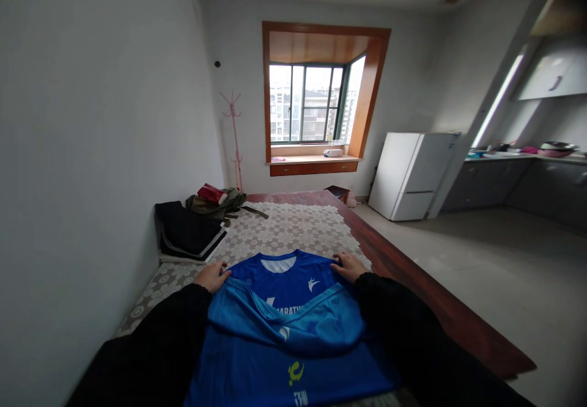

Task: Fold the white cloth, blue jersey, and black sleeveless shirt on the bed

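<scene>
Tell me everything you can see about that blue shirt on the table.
The blue shirt is a smooth sports jersey with a white collar patch, white lettering and a yellow logo low down. It lies front up on the lace tablecloth, both lighter blue sleeves folded across its chest. The left hand and right hand each rest on a shoulder.

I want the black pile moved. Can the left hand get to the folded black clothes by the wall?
Probably yes. The left hand rests on the blue shirt, and only bare lace tablecloth lies between it and the black clothes.
</scene>
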The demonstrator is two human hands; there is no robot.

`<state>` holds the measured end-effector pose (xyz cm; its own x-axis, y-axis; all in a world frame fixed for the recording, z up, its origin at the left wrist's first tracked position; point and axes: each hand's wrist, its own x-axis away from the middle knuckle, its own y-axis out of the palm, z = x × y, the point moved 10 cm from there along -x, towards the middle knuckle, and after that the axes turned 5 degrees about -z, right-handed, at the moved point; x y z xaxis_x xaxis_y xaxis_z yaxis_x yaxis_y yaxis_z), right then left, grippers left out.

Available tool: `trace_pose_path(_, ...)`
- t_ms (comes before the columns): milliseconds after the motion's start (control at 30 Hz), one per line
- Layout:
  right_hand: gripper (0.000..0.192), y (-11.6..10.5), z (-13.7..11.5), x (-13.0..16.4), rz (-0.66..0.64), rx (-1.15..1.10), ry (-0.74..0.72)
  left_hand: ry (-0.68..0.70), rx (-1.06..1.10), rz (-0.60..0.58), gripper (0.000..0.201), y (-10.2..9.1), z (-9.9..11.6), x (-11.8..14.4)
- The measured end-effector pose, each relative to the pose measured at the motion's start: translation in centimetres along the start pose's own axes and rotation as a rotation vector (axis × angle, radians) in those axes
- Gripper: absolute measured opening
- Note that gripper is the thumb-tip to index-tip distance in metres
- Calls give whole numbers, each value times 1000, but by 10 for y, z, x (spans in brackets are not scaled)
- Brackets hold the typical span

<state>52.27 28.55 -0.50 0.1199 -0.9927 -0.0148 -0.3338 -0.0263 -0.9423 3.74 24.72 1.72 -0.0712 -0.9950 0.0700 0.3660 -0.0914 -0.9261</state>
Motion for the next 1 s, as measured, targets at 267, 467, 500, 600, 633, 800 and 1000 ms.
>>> trace_pose_path(267,13,8,-21,-28,-97,-13,-133,95,-14,-94,8,7,18,-35)
trace_pose_path(467,13,5,-26,-37,-128,-35,-216,189,51,-118,7,5,29,-45)
trace_pose_path(500,13,0,-26,-42,-122,-35,-221,196,56,-111,7,0,29,-50)
trace_pose_path(600,15,-21,-26,-65,-82,-27,-220,188,48,-68,9,-20,27,-74)
trace_pose_path(633,16,-29,-26,-75,-62,-21,-211,177,37,-47,10,-27,25,-83)
trace_pose_path(800,26,-54,-32,-120,58,23,-107,87,-40,100,25,-53,21,-122)
trace_pose_path(1000,21,-24,-46,-104,24,36,-166,163,-63,92,32,-30,16,-117)
